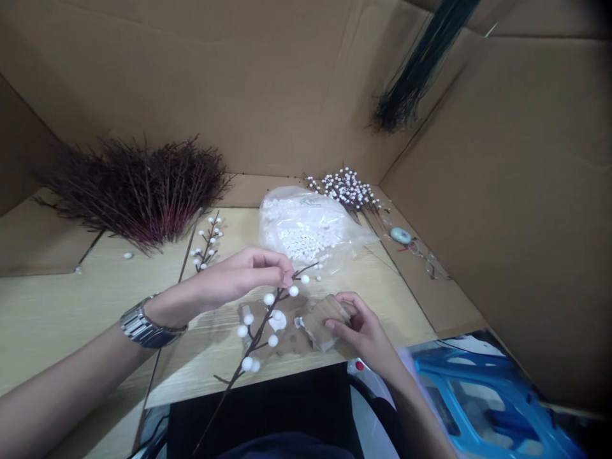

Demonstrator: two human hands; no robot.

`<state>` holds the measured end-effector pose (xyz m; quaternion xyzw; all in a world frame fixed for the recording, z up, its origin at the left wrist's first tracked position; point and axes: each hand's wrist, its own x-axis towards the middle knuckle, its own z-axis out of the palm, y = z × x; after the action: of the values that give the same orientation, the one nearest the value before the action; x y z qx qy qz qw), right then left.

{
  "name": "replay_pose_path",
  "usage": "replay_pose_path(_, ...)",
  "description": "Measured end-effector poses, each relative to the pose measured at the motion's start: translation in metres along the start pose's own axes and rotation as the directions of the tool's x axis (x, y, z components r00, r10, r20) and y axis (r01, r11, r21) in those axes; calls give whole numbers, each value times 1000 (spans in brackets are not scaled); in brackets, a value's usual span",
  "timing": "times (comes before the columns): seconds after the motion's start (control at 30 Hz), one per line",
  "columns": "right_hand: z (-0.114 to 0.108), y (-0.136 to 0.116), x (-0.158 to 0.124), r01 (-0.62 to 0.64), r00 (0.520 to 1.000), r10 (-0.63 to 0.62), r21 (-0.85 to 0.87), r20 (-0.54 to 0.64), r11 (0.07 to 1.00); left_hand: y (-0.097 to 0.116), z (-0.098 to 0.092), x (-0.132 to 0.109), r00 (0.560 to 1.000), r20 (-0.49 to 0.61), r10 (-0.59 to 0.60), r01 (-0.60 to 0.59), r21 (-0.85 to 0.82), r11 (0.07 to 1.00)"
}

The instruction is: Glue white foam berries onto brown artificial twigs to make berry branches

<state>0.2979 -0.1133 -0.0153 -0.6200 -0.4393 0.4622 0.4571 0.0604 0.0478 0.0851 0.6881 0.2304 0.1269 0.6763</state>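
Note:
My left hand point(261, 271), with a metal watch on its wrist, pinches a dark brown twig point(259, 333) near its upper end. White balls sit along the side shoots of this twig, and its lower end slants down toward my lap. My right hand point(356, 325) grips a torn piece of cardboard point(325, 319) between thumb and fingers. Under the twig lies another flat cardboard scrap point(296, 344) bearing a white patch point(277, 320). Whether a ball is between my left fingertips is hidden.
Behind my hands rests a clear plastic bag point(306, 223) of white balls. A finished-looking twig point(207, 245) lies left of it, with bare twigs point(143, 185) piled behind. White-balled twigs point(349, 188) and a pale green oval object point(400, 236) are at right. Cardboard walls point(287, 89) surround the table.

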Motion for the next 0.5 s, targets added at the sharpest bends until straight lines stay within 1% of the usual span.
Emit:
replay_pose_path(0.1, -7, -8, -1, -2, 993, 10, 70, -116, 998, -3, 0, 1, 1000, 12, -20, 21, -9, 1000)
replay_pose_path(0.17, -13, -18, -5, 47, 974, -18, 122, -227, 991, -4, 1, 1, 999, 26, -38, 38, -21, 999)
replay_pose_path(0.23, -17, -33, -11, 157, 929, -98, 143, -356, 977, -5, 4, 1, 997, 51, -50, 52, -27, 998)
replay_pose_path(0.3, -17, -50, -17, 282, 868, -218, 81, -445, 956, -3, 8, 1, 996, 72, -57, 59, -19, 998)
replay_pose_path(0.33, -16, -58, -20, 328, 845, -277, 35, -457, 944, -2, 10, 0, 995, 77, -56, 57, -12, 998)
replay_pose_path(0.4, -9, -73, -22, 387, 818, -364, -41, -445, 921, 1, 13, -2, 995, 84, -48, 49, 1, 999)
replay_pose_path(0.47, -2, -83, -19, 413, 811, -410, -88, -417, 907, 4, 15, -5, 995, 91, -39, 38, 4, 999)
replay_pose_path(0.5, 2, -86, -17, 414, 815, -418, -100, -401, 905, 5, 16, -6, 995, 96, -36, 36, 2, 999)
